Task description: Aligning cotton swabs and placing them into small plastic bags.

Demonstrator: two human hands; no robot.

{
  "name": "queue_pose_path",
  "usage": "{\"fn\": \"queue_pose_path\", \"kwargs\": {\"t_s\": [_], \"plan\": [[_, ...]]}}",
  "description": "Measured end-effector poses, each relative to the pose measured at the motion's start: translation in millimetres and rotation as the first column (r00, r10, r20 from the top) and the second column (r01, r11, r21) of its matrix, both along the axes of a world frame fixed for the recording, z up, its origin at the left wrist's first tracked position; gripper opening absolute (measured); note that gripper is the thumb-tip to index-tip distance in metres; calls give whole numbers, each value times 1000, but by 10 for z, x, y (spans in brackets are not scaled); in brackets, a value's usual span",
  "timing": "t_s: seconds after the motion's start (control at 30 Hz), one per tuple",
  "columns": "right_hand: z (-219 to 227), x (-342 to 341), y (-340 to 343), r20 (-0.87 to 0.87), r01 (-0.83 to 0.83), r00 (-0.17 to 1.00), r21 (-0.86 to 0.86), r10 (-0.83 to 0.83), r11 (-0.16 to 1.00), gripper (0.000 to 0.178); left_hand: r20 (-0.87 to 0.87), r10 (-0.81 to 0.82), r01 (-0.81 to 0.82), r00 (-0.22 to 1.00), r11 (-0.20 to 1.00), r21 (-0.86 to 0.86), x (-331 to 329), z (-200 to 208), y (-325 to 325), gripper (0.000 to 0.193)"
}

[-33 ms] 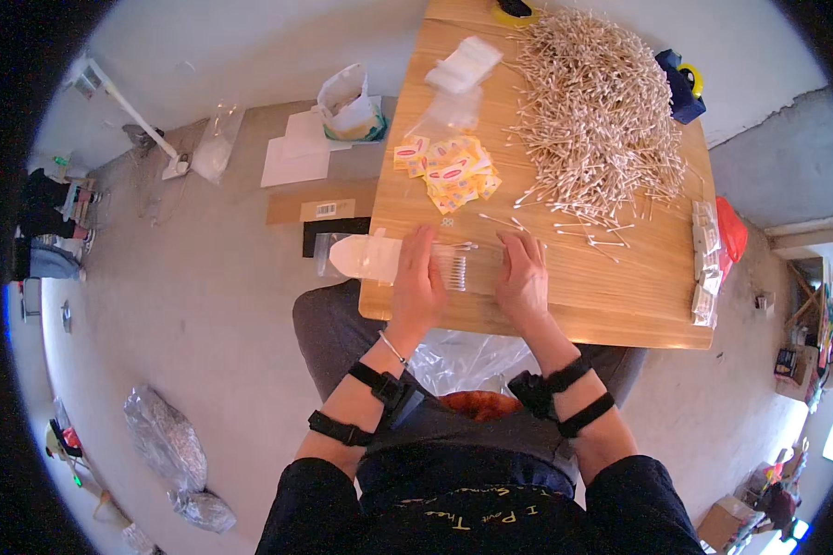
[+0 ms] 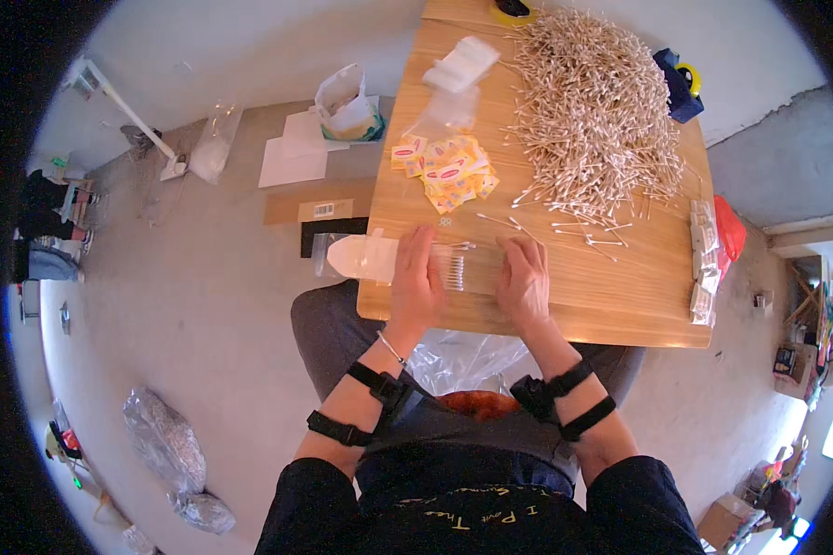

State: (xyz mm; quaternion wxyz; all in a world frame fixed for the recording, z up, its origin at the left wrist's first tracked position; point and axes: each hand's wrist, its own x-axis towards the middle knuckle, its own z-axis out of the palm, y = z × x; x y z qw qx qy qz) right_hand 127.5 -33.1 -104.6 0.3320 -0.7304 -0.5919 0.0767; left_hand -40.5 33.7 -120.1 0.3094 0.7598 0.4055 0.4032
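My left hand [image 2: 417, 277] lies at the table's near left, fingers straight and flat over a row of cotton swabs. Swab tips [image 2: 456, 272] stick out in a neat line to the right of its thumb, and another loose swab [image 2: 463, 246] lies just above them. From under its left side comes a white packet or card [image 2: 366, 257] with a rounded end, whose middle the hand hides. My right hand [image 2: 524, 276] rests on the wood a short way right of the row. Its fingers are slightly bent and apart, and nothing shows in them.
Loose cotton swabs [image 2: 592, 111] form a large heap on the wooden table [image 2: 611, 305]. Yellow-and-white paper slips [image 2: 453, 171], a white packet stack [image 2: 463, 63], small packs [image 2: 703, 264] and a blue tape dispenser [image 2: 680, 88] lie around. A white bag [image 2: 347, 102] stands on the floor left.
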Motion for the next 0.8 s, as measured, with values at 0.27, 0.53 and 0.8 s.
{"fn": "queue_pose_path", "kwargs": {"t_s": [0.27, 0.53, 0.8], "plan": [[187, -180, -603, 255, -342, 865, -332, 432, 879, 52, -263, -1, 42, 965, 988, 150, 35, 6, -2, 28], [110, -43, -380, -149, -632, 775, -155, 615, 759, 50, 23, 42, -42, 999, 998, 42, -13, 29, -1, 31], [97, -338, 155, 289, -273, 883, -323, 369, 906, 68, 274, 122, -69, 954, 978, -196, -117, -3, 28, 37]]}}
